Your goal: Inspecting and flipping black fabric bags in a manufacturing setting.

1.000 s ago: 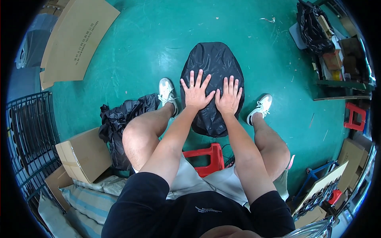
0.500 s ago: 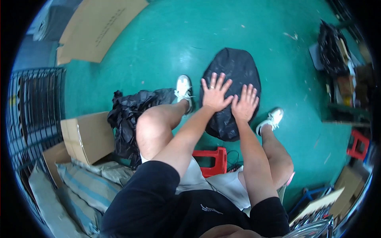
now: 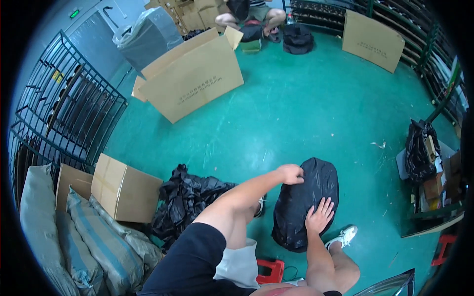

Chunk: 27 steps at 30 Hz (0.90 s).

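Observation:
A plump, oblong black bag (image 3: 308,197) lies on the green floor between my feet, its surface creased. My left hand (image 3: 290,174) is at the bag's far left edge, with the fingers curled closed on its black material; the fingertips are partly hidden. Flat on the bag's right side rests my right hand (image 3: 320,215), its fingers stretched out and slightly apart. A crumpled heap of black sheeting or bags (image 3: 185,200) lies to the left, beside my left leg.
Cardboard boxes (image 3: 131,190) and grey sacks (image 3: 108,237) stand at the left. A large carton (image 3: 197,79) stands far left. A person (image 3: 259,15) sits at the back near another black bag (image 3: 297,38). A red stool (image 3: 270,272) is below me.
My left hand has gone from lying flat on the bag to closing at its far left edge. My right hand stays flat on it. The view has tilted up, showing the far room.

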Each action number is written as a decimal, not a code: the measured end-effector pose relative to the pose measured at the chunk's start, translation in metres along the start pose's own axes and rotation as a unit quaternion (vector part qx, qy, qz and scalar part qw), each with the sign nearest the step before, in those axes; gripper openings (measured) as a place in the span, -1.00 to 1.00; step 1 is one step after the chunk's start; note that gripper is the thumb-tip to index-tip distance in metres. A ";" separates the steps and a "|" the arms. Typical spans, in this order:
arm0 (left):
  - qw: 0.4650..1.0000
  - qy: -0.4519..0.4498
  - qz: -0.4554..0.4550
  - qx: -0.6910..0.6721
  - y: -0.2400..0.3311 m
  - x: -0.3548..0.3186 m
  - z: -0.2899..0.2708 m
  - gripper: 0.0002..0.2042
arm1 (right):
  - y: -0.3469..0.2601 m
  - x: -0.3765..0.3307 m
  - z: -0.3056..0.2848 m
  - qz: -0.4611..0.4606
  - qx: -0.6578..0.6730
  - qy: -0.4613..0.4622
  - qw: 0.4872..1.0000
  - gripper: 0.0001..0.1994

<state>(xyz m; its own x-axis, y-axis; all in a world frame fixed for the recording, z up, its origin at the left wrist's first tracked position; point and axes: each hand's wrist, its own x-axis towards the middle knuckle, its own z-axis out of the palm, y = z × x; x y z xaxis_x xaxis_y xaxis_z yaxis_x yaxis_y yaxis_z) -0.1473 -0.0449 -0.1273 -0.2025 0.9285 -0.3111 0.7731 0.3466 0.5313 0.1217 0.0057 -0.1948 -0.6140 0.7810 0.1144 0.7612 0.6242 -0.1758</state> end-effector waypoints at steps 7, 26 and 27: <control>0.888 0.240 -0.387 -0.060 -0.174 -0.114 0.033 -0.52 | 0.001 -0.001 0.000 0.007 -0.004 -0.024 1.000 -0.36; 0.466 0.326 -0.738 -0.363 -0.241 -0.228 0.238 0.08 | -0.004 0.002 0.000 -0.001 -0.018 -0.028 0.999 -0.37; 0.424 0.358 -0.745 -0.370 -0.240 -0.230 0.228 0.09 | -0.004 0.002 0.000 0.000 -0.020 -0.025 0.999 -0.37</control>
<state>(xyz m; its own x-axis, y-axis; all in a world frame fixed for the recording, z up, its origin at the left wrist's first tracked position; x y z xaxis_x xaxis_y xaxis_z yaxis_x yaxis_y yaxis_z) -0.1498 -0.3722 -0.3627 -0.4697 -0.6841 -0.5580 -0.8807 0.3196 0.3496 0.1173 0.0042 -0.1943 -0.6230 0.7794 0.0657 0.7681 0.6255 -0.1368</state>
